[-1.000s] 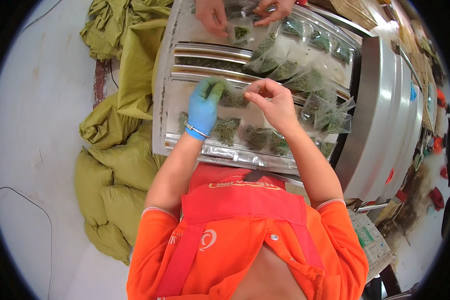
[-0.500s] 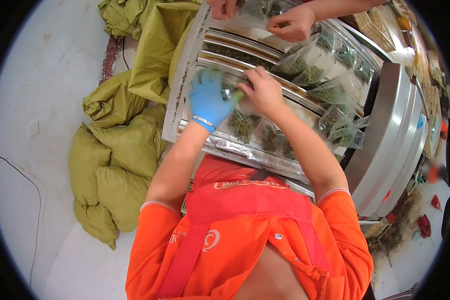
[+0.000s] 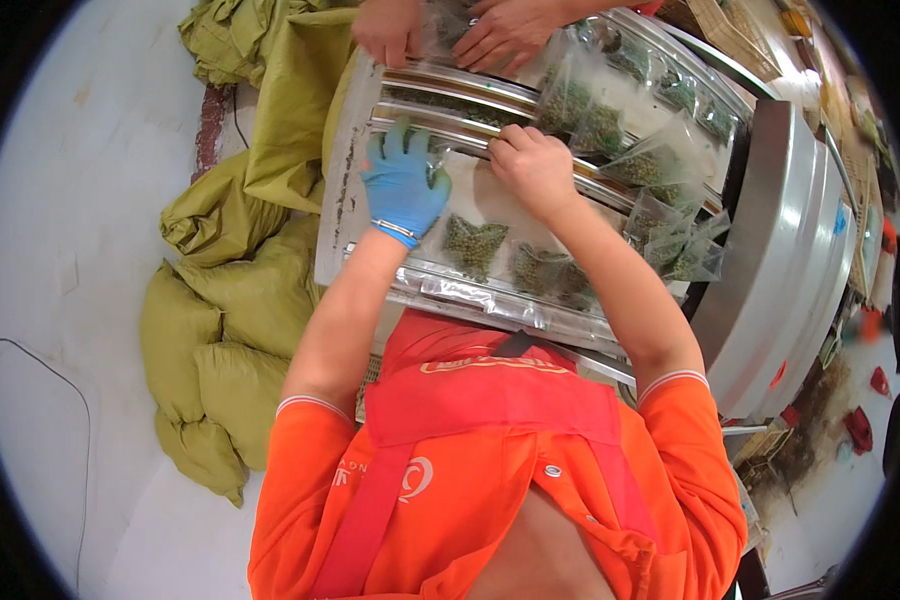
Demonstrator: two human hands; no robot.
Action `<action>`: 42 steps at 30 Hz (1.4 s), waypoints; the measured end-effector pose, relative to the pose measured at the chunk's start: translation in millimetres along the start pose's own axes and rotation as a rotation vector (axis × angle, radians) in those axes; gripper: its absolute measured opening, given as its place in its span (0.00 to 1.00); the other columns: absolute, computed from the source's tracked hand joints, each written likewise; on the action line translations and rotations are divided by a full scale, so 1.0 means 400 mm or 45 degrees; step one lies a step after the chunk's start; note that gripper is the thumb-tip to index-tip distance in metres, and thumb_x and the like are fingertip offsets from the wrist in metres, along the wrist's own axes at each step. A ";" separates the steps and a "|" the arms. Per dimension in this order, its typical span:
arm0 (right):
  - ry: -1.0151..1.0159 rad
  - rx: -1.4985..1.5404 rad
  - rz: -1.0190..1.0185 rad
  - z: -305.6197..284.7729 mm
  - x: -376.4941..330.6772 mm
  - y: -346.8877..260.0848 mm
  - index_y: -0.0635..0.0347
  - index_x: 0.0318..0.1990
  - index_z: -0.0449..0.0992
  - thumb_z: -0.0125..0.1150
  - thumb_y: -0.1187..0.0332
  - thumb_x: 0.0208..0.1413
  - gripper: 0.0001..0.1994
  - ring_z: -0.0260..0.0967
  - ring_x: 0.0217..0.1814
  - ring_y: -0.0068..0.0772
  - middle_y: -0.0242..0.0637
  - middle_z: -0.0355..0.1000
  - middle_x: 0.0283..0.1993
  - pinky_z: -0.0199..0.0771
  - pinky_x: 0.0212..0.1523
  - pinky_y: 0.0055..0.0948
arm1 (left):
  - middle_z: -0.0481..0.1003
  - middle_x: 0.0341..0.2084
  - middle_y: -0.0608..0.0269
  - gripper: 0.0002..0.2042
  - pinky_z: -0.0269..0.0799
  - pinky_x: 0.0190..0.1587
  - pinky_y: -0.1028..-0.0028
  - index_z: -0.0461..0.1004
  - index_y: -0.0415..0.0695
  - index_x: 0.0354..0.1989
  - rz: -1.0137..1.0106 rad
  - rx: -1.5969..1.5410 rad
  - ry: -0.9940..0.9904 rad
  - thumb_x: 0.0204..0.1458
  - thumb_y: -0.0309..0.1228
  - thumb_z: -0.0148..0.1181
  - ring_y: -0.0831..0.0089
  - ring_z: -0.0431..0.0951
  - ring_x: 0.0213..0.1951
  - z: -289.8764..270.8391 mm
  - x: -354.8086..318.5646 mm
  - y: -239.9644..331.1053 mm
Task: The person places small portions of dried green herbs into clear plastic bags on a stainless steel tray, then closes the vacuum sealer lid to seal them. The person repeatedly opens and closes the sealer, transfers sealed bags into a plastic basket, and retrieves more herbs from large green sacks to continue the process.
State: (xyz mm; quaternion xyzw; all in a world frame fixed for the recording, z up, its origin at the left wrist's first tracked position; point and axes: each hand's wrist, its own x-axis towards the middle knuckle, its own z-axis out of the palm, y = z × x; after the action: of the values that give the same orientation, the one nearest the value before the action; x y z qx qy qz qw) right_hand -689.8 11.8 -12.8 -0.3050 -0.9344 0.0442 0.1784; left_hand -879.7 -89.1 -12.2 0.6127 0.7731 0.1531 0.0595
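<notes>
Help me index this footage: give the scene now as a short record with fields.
Left hand: blue-gloved, open, over the pale bed and nearer metal bar
Right hand: bare, curled at that bar; whether it grips anything is unclear
Filled bag: clear, green contents, lying on the bed
Curved metal housing: right of the bed
Co-worker's hands: at the bed's far side
Sacks: yellow-green, piled left of the bed

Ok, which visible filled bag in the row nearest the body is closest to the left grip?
The leftmost bag there, just below and right of the blue-gloved left grip; the row's other bags lie farther right.
</notes>
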 end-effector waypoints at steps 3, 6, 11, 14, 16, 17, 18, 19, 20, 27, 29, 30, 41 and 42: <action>0.099 0.271 0.121 -0.086 -0.040 -0.046 0.56 0.35 0.77 0.67 0.70 0.47 0.07 0.73 0.36 0.37 0.33 0.73 0.37 0.75 0.35 0.34 | 0.66 0.60 0.52 0.33 0.58 0.61 0.47 0.71 0.50 0.60 0.060 -0.020 -0.021 0.40 0.40 0.64 0.45 0.62 0.60 0.024 0.001 -0.028; 0.225 0.328 0.452 -0.229 -0.125 -0.066 0.58 0.40 0.75 0.67 0.73 0.47 0.12 0.73 0.40 0.44 0.39 0.73 0.39 0.75 0.39 0.38 | 0.65 0.61 0.50 0.34 0.54 0.64 0.47 0.69 0.50 0.63 0.149 0.181 -0.016 0.41 0.40 0.64 0.44 0.59 0.65 0.014 -0.005 -0.026; 0.250 -0.210 0.993 -0.346 -0.283 0.029 0.62 0.47 0.71 0.69 0.70 0.48 0.19 0.72 0.45 0.50 0.44 0.70 0.43 0.75 0.41 0.41 | 0.66 0.60 0.50 0.34 0.41 0.71 0.41 0.69 0.50 0.63 0.209 0.119 -0.171 0.45 0.49 0.64 0.47 0.59 0.66 -0.025 0.019 -0.019; 0.222 -0.348 1.027 -0.335 -0.332 0.089 0.57 0.46 0.73 0.69 0.67 0.51 0.16 0.73 0.40 0.44 0.38 0.71 0.40 0.75 0.36 0.40 | 0.69 0.57 0.52 0.33 0.43 0.70 0.41 0.69 0.49 0.62 0.240 0.126 -0.138 0.48 0.51 0.64 0.50 0.62 0.64 -0.059 0.030 0.055; 0.170 -0.325 1.049 -0.321 -0.351 0.117 0.55 0.45 0.74 0.67 0.67 0.53 0.13 0.74 0.37 0.42 0.36 0.72 0.38 0.75 0.34 0.40 | 0.71 0.54 0.54 0.30 0.51 0.67 0.45 0.71 0.48 0.60 0.394 -0.155 -0.064 0.50 0.48 0.65 0.53 0.66 0.61 -0.060 0.024 0.114; 0.140 -0.291 1.057 -0.318 -0.355 0.128 0.54 0.44 0.75 0.66 0.66 0.54 0.11 0.74 0.36 0.43 0.36 0.72 0.37 0.75 0.34 0.41 | 0.72 0.53 0.53 0.30 0.54 0.66 0.47 0.71 0.47 0.60 0.436 -0.264 -0.092 0.50 0.47 0.66 0.53 0.67 0.60 -0.064 0.007 0.153; 0.109 -0.256 1.068 -0.318 -0.361 0.137 0.53 0.43 0.76 0.65 0.66 0.55 0.09 0.75 0.36 0.43 0.36 0.72 0.36 0.75 0.34 0.41 | 0.72 0.53 0.53 0.29 0.57 0.65 0.49 0.72 0.47 0.59 0.477 -0.375 -0.123 0.49 0.46 0.67 0.53 0.68 0.59 -0.070 -0.008 0.189; 0.224 -0.174 0.984 -0.320 -0.362 0.149 0.54 0.38 0.77 0.65 0.69 0.54 0.05 0.74 0.30 0.42 0.37 0.72 0.31 0.75 0.31 0.39 | 0.73 0.53 0.53 0.29 0.61 0.63 0.53 0.72 0.47 0.59 0.458 -0.500 -0.198 0.48 0.43 0.69 0.53 0.70 0.58 -0.074 -0.021 0.218; 0.247 -0.068 1.017 -0.335 -0.365 0.141 0.56 0.37 0.77 0.65 0.71 0.54 0.05 0.74 0.29 0.40 0.37 0.72 0.31 0.75 0.31 0.37 | 0.73 0.53 0.52 0.28 0.64 0.61 0.57 0.73 0.46 0.58 0.438 -0.624 -0.274 0.47 0.40 0.71 0.54 0.72 0.56 -0.077 -0.033 0.245; 0.356 0.754 1.104 -0.382 -0.288 -0.025 0.64 0.37 0.78 0.67 0.77 0.51 0.06 0.75 0.31 0.24 0.37 0.75 0.34 0.76 0.32 0.24 | 0.77 0.46 0.54 0.22 0.72 0.51 0.67 0.76 0.42 0.50 0.123 -1.320 -0.369 0.47 0.35 0.74 0.63 0.78 0.47 -0.025 -0.040 0.367; 0.332 0.902 1.070 -0.345 -0.275 -0.032 0.63 0.43 0.78 0.68 0.76 0.51 0.12 0.75 0.34 0.26 0.40 0.74 0.41 0.76 0.34 0.25 | 0.78 0.35 0.62 0.15 0.74 0.42 0.75 0.76 0.41 0.45 -0.133 -1.584 -0.454 0.50 0.28 0.72 0.75 0.78 0.37 0.021 -0.010 0.349; 0.346 0.979 1.110 -0.332 -0.265 -0.036 0.62 0.46 0.77 0.69 0.75 0.51 0.14 0.75 0.37 0.27 0.41 0.73 0.45 0.77 0.37 0.27 | 0.78 0.31 0.66 0.11 0.73 0.41 0.77 0.76 0.41 0.43 -0.222 -1.631 -0.473 0.53 0.26 0.70 0.79 0.76 0.34 0.044 0.005 0.322; 0.619 1.435 1.215 -0.179 -0.267 0.064 0.61 0.32 0.68 0.59 0.79 0.53 0.05 0.67 0.33 0.20 0.30 0.70 0.30 0.68 0.38 0.21 | 0.79 0.33 0.69 0.05 0.71 0.42 0.81 0.79 0.41 0.40 -0.756 -2.024 -0.348 0.57 0.25 0.66 0.83 0.75 0.36 0.072 0.030 0.220; 0.729 1.589 1.210 -0.196 -0.263 0.067 0.60 0.31 0.65 0.57 0.80 0.53 0.07 0.66 0.32 0.18 0.28 0.69 0.30 0.66 0.36 0.19 | 0.79 0.34 0.69 0.05 0.71 0.42 0.81 0.79 0.40 0.41 -0.721 -2.017 -0.286 0.57 0.25 0.66 0.83 0.75 0.36 0.066 0.031 0.211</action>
State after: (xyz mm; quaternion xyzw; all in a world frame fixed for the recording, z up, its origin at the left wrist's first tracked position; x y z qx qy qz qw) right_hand -567.7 -30.2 23.0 -0.5114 -0.4287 0.5452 0.5074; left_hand -797.1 -55.9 -9.9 0.1847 0.5513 0.5669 0.5836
